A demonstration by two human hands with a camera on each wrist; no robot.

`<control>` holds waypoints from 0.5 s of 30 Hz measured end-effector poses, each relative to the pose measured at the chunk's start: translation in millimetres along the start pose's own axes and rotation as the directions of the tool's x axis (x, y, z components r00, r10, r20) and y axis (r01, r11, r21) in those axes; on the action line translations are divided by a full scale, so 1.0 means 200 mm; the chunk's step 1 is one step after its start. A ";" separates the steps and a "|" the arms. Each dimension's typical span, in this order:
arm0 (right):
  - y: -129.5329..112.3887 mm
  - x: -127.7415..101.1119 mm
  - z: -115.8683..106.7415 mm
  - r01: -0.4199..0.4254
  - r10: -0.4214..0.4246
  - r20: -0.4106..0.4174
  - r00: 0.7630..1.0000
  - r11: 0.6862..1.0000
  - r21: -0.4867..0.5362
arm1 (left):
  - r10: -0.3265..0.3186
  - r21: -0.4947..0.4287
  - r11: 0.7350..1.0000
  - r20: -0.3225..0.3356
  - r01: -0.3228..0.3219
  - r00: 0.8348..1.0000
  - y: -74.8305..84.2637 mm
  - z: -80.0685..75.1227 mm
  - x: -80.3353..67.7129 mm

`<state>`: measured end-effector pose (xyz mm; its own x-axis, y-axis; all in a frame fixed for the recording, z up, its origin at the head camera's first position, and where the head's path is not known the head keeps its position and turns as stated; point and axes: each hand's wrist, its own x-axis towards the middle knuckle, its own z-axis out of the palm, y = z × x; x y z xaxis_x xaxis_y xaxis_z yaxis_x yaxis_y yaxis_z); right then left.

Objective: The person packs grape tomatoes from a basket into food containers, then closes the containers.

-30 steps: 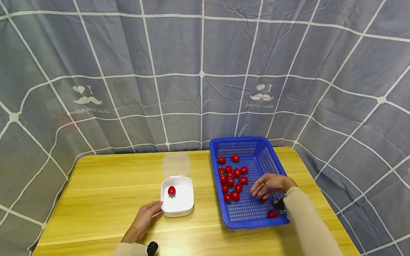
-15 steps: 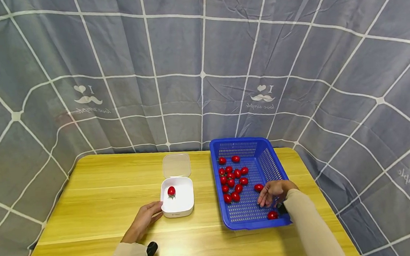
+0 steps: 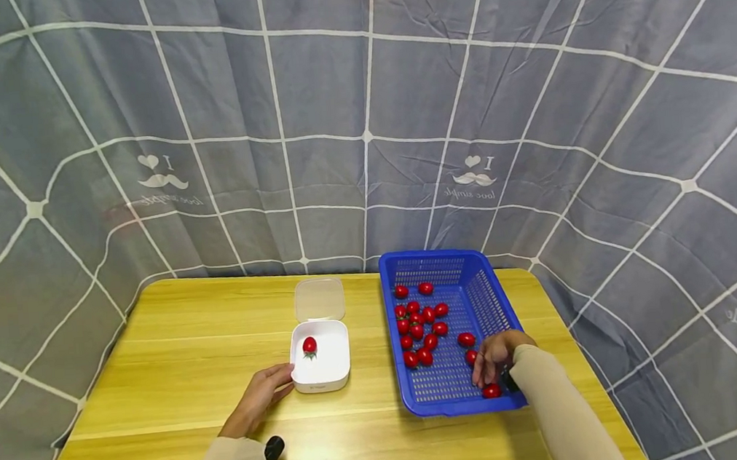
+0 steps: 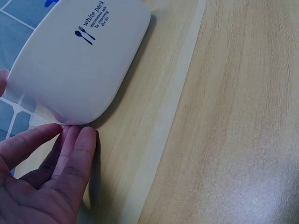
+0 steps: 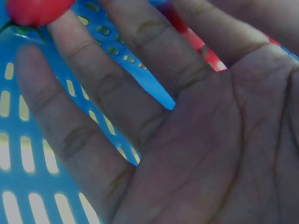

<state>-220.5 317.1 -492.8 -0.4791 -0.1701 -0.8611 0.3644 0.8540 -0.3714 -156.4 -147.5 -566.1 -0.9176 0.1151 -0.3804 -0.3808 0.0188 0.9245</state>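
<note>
My left hand (image 3: 266, 391) lies flat on the wooden table (image 3: 175, 349), its straight fingers touching the near wall of a white container (image 3: 328, 369). That container holds one red tomato (image 3: 309, 345). In the left wrist view the left hand (image 4: 70, 137) meets the container (image 4: 79, 60) at its lower corner. A blue basket (image 3: 446, 257) to the right holds several red tomatoes (image 3: 419, 320). My right hand (image 3: 493, 359) is inside it, fingers straight and pointing down at a tomato (image 3: 491, 391) by the near wall. In the right wrist view the right hand (image 5: 107, 70) is spread, a tomato (image 5: 35, 9) at one fingertip.
The container's clear lid (image 3: 319, 298) lies flat just behind it. A small black device (image 3: 273, 447) sits at my left wrist. A grey checked curtain (image 3: 358, 114) closes in the table at the back and on both sides.
My right hand has drawn back from the basket's middle toward its near right corner, uncovering two tomatoes. The left hand and the container have not moved.
</note>
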 end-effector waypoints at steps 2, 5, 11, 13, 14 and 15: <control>0.01 0.01 0.00 -0.012 0.012 0.003 1.000 1.000 -0.023 | 0.000 0.000 1.000 -0.001 0.000 1.000 0.00 0.00 0.00; 0.01 0.02 -0.01 -0.013 0.014 0.021 1.000 0.999 -0.043 | 0.000 -0.004 1.000 -0.004 0.000 1.000 0.00 0.00 0.00; 0.02 0.02 0.01 -0.021 0.021 0.019 1.000 1.000 -0.020 | 0.002 0.000 1.000 0.006 -0.002 1.000 0.00 0.00 0.00; 0.02 0.02 0.02 -0.034 0.034 0.006 0.999 0.999 -0.002 | 0.004 0.000 1.000 0.005 -0.004 1.000 -0.01 0.00 0.01; 0.02 0.01 0.02 -0.041 0.041 0.004 0.999 0.999 0.007 | 0.006 0.000 1.000 0.005 -0.006 1.000 -0.01 0.00 0.01; 0.02 0.01 0.03 -0.045 0.045 0.001 0.999 0.999 0.006 | 0.005 0.003 1.000 0.005 -0.005 1.000 -0.01 0.00 0.01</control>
<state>-215.7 316.8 -497.4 -0.4611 -0.1320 -0.8775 0.3907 0.8577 -0.3343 -157.6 -147.1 -568.8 -0.9189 0.1205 -0.3758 -0.3761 0.0208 0.9264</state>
